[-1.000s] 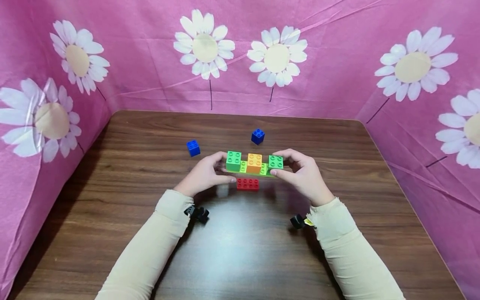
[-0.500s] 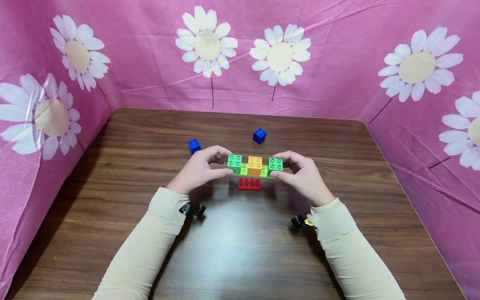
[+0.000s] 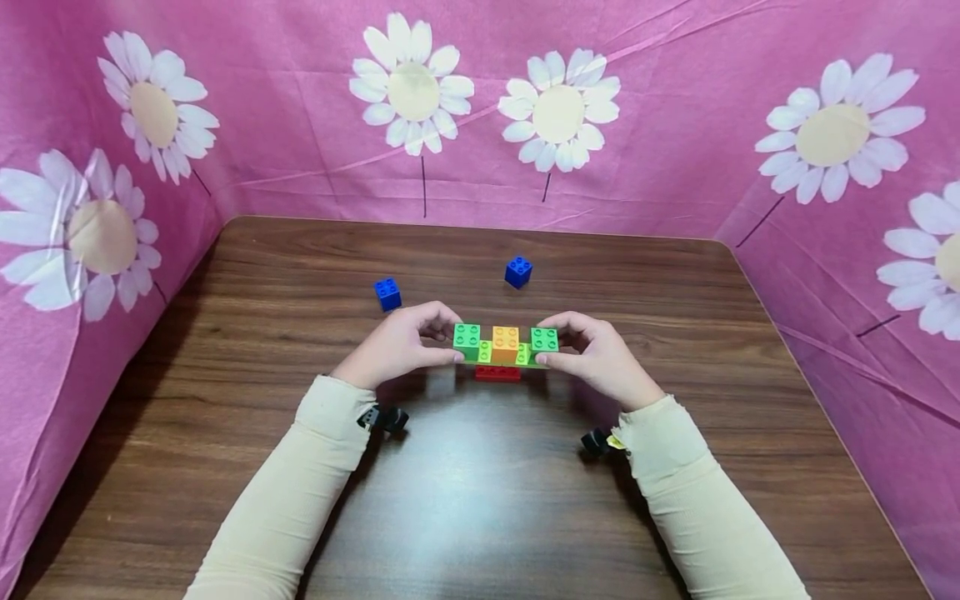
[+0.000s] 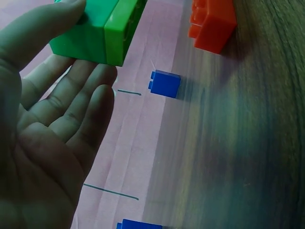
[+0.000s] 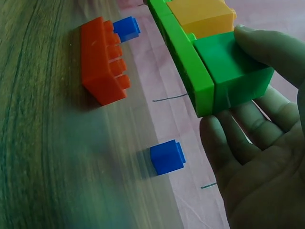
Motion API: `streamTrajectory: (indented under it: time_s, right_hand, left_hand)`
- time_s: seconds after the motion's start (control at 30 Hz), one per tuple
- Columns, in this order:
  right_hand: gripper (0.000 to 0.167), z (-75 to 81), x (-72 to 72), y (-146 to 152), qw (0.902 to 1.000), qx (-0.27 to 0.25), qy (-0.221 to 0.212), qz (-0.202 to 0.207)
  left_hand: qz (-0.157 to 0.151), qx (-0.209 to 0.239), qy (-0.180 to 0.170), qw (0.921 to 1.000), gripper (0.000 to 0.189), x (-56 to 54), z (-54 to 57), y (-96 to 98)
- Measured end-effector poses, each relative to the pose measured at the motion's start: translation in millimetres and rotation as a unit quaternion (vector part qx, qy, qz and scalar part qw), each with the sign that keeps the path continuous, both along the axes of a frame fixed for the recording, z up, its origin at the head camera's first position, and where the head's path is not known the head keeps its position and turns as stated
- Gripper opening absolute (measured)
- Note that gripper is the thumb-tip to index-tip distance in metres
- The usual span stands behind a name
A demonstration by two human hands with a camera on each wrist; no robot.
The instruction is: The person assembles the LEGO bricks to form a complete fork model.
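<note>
Tabletop (image 3: 465,500) is brown wood; well inside its far edge, left hand (image 3: 396,346) and right hand (image 3: 606,360) pinch the ends of a lime strip (image 5: 186,57), raised above a red brick (image 3: 498,375), topped with studded green, orange, green blocks (image 3: 505,342).

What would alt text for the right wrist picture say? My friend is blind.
A right hand holds a green block on a lime strip, which also carries an orange block. A red brick and two blue blocks rest on a wooden table.
</note>
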State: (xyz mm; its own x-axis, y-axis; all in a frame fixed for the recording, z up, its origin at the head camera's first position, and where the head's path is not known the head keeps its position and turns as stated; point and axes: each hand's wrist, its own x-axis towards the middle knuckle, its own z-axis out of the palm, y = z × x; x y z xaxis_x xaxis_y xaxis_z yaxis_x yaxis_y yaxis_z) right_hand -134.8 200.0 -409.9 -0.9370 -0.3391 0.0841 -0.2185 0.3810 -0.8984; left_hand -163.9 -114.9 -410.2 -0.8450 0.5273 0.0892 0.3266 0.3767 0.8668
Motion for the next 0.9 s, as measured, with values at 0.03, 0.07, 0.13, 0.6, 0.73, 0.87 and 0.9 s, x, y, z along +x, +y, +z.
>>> streamTrajectory:
  time_s: [0.03,0.07,0.13,0.6,0.73,0.87,0.9]
  right_hand:
    - [0.036,-0.9,-0.6,0.5,1.0,0.006,-0.003,0.003]
    - [0.037,-1.8,-1.1,1.0,0.9999,0.012,-0.005,0.006]
    - [0.037,-3.6,-2.1,2.0,0.9997,0.023,-0.007,0.009]
    - [0.038,-15.5,-5.8,0.3,0.999,0.035,-0.014,0.023]
    - [0.037,-17.8,-6.3,-0.1,0.9989,0.035,-0.015,0.025]
    - [0.037,-17.6,-6.1,0.0,0.9987,0.04,-0.02,0.025]
    - [0.037,-17.7,-6.3,0.1,0.9985,0.042,-0.022,0.026]
  left_hand:
    - [-0.005,0.0,-0.004,1.0,0.035,-0.3,-0.6,0.1]
    - [-0.009,0.0,-0.009,0.9999,0.034,-0.3,-1.0,0.4]
    - [-0.017,0.002,-0.018,0.9997,0.033,-0.4,-1.3,0.8]
    - [-0.028,-0.013,-0.032,0.999,0.03,-2.5,-10.6,1.0]
    - [-0.028,-0.025,-0.023,0.999,0.029,-3.1,-12.8,2.0]
    - [-0.03,-0.036,-0.021,0.9986,0.03,-3.9,-15.9,4.0]
    - [-0.03,-0.04,-0.021,0.9985,0.03,-4.1,-16.9,4.3]
